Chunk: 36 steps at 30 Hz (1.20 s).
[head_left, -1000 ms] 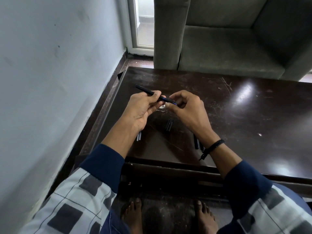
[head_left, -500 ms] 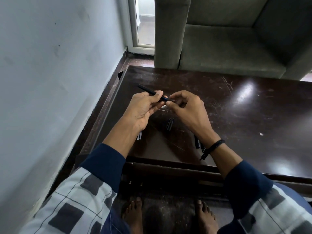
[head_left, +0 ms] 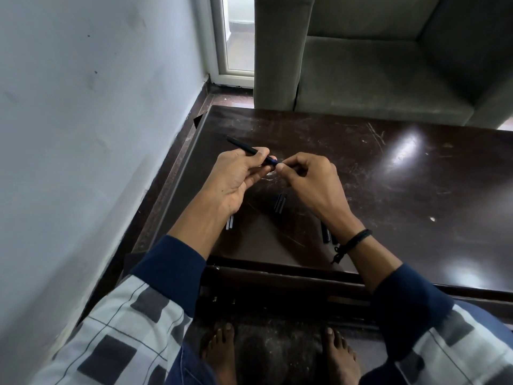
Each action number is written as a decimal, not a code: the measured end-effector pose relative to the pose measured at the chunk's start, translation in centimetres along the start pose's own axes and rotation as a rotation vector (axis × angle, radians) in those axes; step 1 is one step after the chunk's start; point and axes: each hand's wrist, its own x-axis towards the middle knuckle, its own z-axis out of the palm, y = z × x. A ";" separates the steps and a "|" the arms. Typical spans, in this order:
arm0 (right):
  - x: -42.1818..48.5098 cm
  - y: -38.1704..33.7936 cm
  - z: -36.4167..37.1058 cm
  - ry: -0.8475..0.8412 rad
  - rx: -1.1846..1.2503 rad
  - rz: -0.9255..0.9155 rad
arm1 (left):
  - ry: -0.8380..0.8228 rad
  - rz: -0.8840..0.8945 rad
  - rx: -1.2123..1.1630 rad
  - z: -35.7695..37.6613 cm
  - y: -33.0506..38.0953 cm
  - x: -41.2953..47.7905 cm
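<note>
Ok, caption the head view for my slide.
Over a dark table, the left hand grips a black pen while the right hand pinches its end; small black parts lie beneath.

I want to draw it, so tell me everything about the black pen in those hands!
The pen is a thin, matt black stick, plastic by its look, with a bluish bit at its right end. It is held above the dark table, slanting away to the left. The left hand grips its middle, and the right hand pinches the bluish end. Its far end sticks out free.
</note>
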 end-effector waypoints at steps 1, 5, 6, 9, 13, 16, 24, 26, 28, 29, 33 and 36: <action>0.0 0.0 0.0 0.007 0.008 -0.005 | 0.000 -0.001 -0.001 0.0 0.0 0.0; 0.0 0.0 -0.1 0.009 0.022 -0.020 | 0.004 0.000 -0.009 -0.1 0.1 0.0; 0.0 0.0 -0.2 0.007 0.018 -0.020 | 0.004 -0.001 -0.007 0.0 0.1 0.0; 0.0 0.1 -0.2 0.014 0.016 -0.014 | 0.003 -0.002 -0.003 0.1 0.0 -0.1; 0.0 0.0 -0.2 0.011 0.005 0.003 | 0.000 -0.001 0.007 0.1 -0.1 0.0; 0.0 0.0 -0.2 0.009 0.015 0.003 | -0.001 0.001 0.012 0.1 -0.1 0.0; -0.1 0.0 -0.2 0.020 0.019 -0.004 | 0.001 -0.005 0.014 0.1 -0.1 -0.1; -0.1 0.0 -0.2 0.015 0.013 0.003 | 0.003 -0.005 0.020 0.1 -0.1 -0.1; -0.1 0.0 -0.2 0.015 0.009 0.008 | 0.000 -0.003 0.022 0.1 -0.1 -0.1; -0.1 0.0 -0.2 0.016 0.012 0.009 | -0.001 -0.003 0.020 0.1 -0.1 -0.1; -0.1 0.1 -0.1 0.022 0.024 -0.006 | 0.000 -0.003 0.012 0.2 -0.2 0.0; -0.1 0.2 -0.1 0.016 0.015 -0.016 | 0.003 -0.005 0.012 0.2 -0.2 0.1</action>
